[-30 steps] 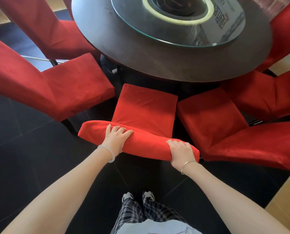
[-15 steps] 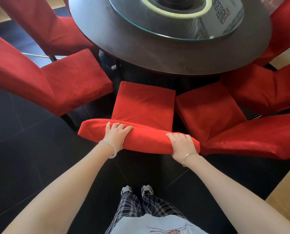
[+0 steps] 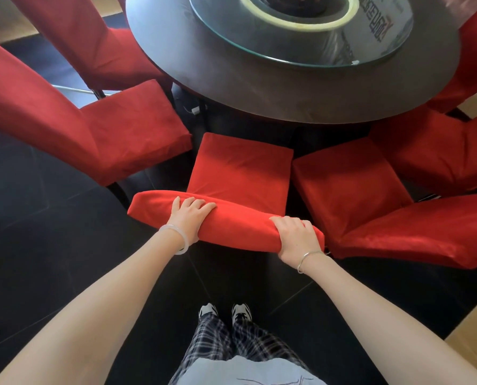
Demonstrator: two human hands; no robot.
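Note:
A red velvet chair [image 3: 240,173] stands right in front of me, its seat facing the round dark table [image 3: 287,87]. My left hand [image 3: 188,216] grips the top of the chair's backrest left of its middle, fingers curled over the edge. At the backrest's right end my right hand [image 3: 295,237] also grips the top edge. A white bangle circles my left wrist and a thin silver one my right.
Several more red chairs surround the table: one at the left [image 3: 87,129], one at the right [image 3: 370,207], others further round. A glass turntable [image 3: 301,43] lies on the table. The floor [image 3: 51,259] is dark tile. My feet [image 3: 224,311] stand behind the chair.
Chair and hands have shifted a little toward the table; the seat front sits nearer the table's edge. Both grips are unchanged.

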